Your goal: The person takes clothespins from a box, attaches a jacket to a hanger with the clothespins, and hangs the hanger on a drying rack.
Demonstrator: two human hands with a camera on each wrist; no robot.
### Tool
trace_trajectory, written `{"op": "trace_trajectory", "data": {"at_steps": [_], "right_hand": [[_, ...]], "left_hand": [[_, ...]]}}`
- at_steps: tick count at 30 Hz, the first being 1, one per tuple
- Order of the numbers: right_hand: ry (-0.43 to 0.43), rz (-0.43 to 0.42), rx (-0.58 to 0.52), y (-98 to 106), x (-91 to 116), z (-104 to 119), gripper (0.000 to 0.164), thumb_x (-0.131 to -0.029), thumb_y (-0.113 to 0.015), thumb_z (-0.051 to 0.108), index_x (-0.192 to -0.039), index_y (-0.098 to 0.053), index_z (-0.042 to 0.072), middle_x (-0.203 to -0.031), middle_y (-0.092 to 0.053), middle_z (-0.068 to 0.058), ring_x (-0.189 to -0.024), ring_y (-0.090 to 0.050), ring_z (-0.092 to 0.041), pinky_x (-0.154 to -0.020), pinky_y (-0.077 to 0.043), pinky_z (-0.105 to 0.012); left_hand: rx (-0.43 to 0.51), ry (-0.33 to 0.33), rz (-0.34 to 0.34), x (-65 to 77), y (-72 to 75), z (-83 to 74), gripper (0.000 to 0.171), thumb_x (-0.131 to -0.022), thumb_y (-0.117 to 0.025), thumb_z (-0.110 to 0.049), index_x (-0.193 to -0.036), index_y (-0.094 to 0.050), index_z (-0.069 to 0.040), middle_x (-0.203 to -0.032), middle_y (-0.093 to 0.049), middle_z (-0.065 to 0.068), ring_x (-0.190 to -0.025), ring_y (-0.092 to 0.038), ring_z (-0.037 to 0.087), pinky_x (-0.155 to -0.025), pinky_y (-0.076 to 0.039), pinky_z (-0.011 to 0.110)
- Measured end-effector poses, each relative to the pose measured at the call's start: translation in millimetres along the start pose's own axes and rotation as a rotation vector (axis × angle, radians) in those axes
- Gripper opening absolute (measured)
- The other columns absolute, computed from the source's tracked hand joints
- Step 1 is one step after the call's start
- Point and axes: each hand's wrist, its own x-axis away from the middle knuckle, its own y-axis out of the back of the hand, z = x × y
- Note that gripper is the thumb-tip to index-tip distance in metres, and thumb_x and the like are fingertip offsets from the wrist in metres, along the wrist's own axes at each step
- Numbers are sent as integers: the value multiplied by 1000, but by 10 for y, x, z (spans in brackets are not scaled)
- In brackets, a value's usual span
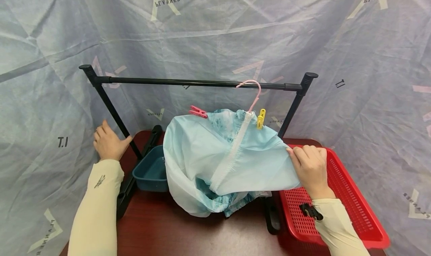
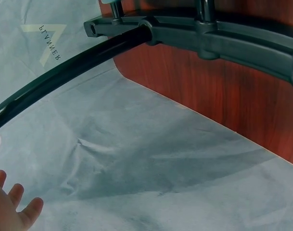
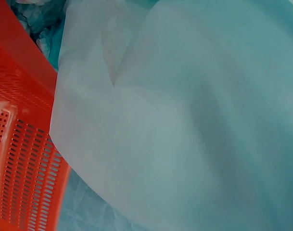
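A light blue garment (image 1: 256, 155) with a white strip down it hangs from a pink hanger (image 1: 258, 95), whose hook is over the black rod. A pink clothespin (image 1: 198, 112) and a yellow clothespin (image 1: 260, 119) are at its top edge. My right hand (image 1: 311, 168) pinches the garment's right edge between thumb and fingers. Pale cloth (image 3: 151, 130) fills most of the right wrist view, where that hand is out of sight. Beside the rack's left post, my left hand (image 1: 111, 142) is raised with its fingers spread, holding nothing. Its fingertips (image 2: 33, 209) show apart from the pole in the left wrist view.
A black rack (image 1: 168, 81) stands on the dark red table (image 1: 188, 235), with feet on both sides. At the left, a blue bin (image 1: 149, 181) sits partly behind the garment. A red perforated basket (image 1: 353, 196) lies under my right forearm. Grey printed cloth (image 1: 215, 35) covers the background.
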Motion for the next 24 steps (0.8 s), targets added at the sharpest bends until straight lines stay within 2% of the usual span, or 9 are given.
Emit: {"op": "trace_trajectory", "data": {"at_steps": [7, 18, 24], "right_hand": [[-14, -3, 18, 31, 10, 2, 41, -102, -57, 27, -72, -55, 0, -61, -44, -14, -56, -44, -36, -61, -26, -49], [-39, -54, 40, 100, 2, 5, 43, -102, -57, 29, -71, -56, -1, -60, -44, -15, -54, -43, -35, -60, -24, -49], [-45, -75, 36, 123, -17, 20, 44, -102, -57, 30, -71, -55, -1, -59, -43, -15, -53, -42, -35, -60, -24, -49]], "left_hand": [[-28, 13, 37, -62, 26, -54, 103, -84, -76, -31, -154, -10, 4, -139, -29, 37, -123, -32, 55, -95, -28, 69], [-49, 33, 44, -186, 33, -75, 101, -85, -76, -27, -155, -10, 4, -141, -28, 38, -125, -30, 56, -94, -28, 69], [-68, 45, 39, -254, 84, -117, 99, -87, -75, -25, -154, -10, 4, -141, -27, 39, -124, -30, 57, -93, -28, 70]]}}
